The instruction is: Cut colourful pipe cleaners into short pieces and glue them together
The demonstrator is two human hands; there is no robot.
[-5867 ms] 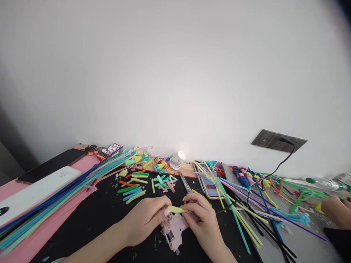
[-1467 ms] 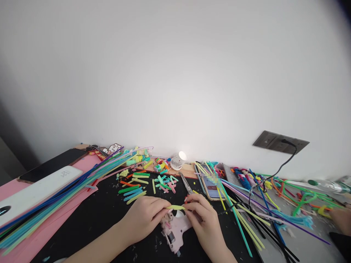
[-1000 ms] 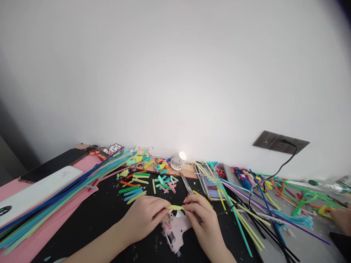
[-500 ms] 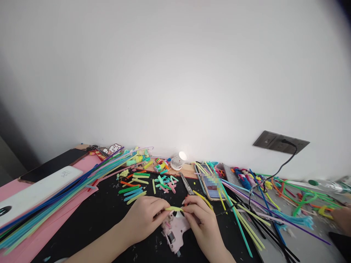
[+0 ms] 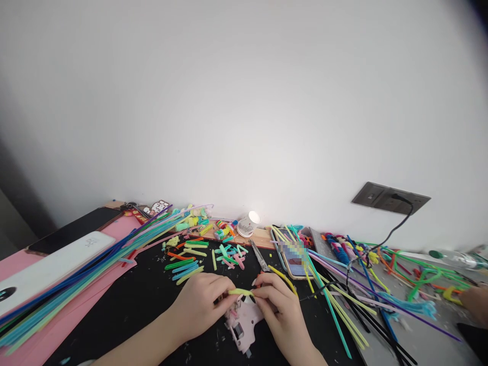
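Note:
A short yellow-green pipe cleaner (image 5: 241,292) is stretched between my two hands. My left hand (image 5: 204,300) pinches its left end, and my right hand (image 5: 276,300) pinches the right end. Just below it on the black mat (image 5: 152,315) lies a pale pink device (image 5: 244,325) with a dark part on its left side; my hands partly cover it. Scissors (image 5: 260,255) lie beyond my right hand, their handles mostly hidden behind it. Beside that hand is a yellow pipe cleaner (image 5: 284,278).
Cut pipe cleaner pieces (image 5: 186,267) lie beyond my left hand. A paper cup (image 5: 248,223) stands by the wall, near a phone (image 5: 295,262). Long pipe cleaners (image 5: 125,254) cross the left side; more lie right, near another person's hand (image 5: 475,302). A cable (image 5: 396,231) runs from the wall socket.
The pipe cleaner between my fingers has shifted slightly left and lies a little straighter. Both hands keep their pinch, and the surroundings look the same.

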